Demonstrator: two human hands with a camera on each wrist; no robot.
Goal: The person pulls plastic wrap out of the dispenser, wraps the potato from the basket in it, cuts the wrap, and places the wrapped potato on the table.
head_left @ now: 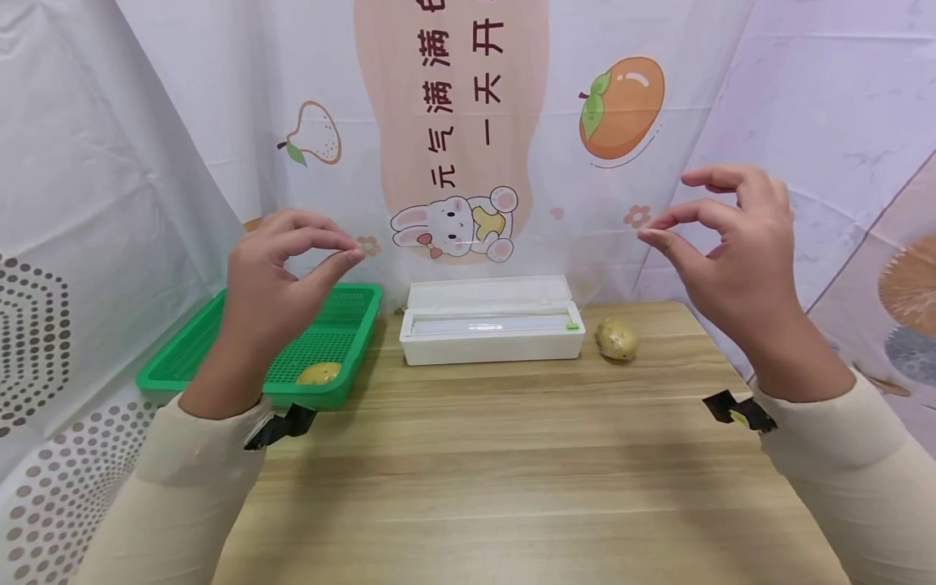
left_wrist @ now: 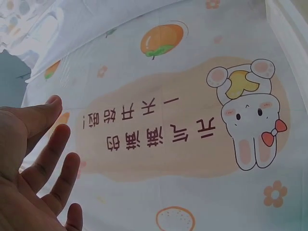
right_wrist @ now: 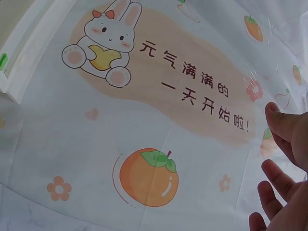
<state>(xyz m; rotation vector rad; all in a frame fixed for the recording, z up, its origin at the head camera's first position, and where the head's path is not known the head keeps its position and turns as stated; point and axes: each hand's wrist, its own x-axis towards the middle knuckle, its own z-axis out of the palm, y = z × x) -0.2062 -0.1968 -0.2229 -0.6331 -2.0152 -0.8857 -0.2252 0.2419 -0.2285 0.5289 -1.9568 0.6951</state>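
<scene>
cling film (head_left: 497,264) pinched at both ends

the clear sheet, faint across the frame's centre above the white dispenser box (head_left: 491,348), seems stretched between left hand (head_left: 274,272) and right hand (head_left: 742,248), each pinching it thumb-to-forefinger. it should handle light, limp, clingy (and easily torn); the edge corners look the best hold.

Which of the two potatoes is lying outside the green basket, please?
The potato on the wooden table, just right of the open cling-film box; the other potato lies inside the green basket.
</scene>
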